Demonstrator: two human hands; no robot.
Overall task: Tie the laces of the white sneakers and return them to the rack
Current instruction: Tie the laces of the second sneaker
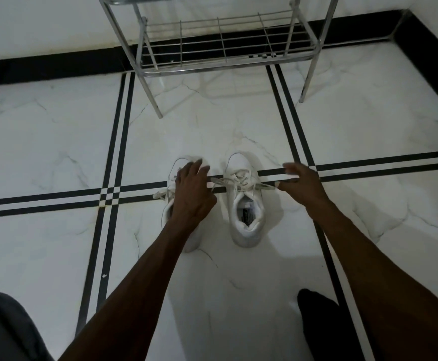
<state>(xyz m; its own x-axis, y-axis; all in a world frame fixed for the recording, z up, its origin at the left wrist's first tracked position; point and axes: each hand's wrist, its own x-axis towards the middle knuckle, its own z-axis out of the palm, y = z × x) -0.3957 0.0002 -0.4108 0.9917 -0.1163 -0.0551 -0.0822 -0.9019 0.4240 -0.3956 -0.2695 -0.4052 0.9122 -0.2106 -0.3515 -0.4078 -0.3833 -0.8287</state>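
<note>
Two white sneakers stand side by side on the floor, toes pointing away from me. The right sneaker [245,204] is in full view, its laces [238,182] pulled out sideways to both sides. My left hand [193,191] pinches the left lace end and covers much of the left sneaker [186,162], whose own loose lace [160,195] trails to the left. My right hand [300,185] pinches the right lace end beside the shoe. The metal rack [220,43] stands behind the shoes, its lower shelf bare.
White marble floor tiles with black double stripes [113,152] run under the shoes. A black skirting [56,66] lines the wall behind the rack. My dark-clothed knee [1,327] is at bottom left and a dark foot [322,321] at bottom right.
</note>
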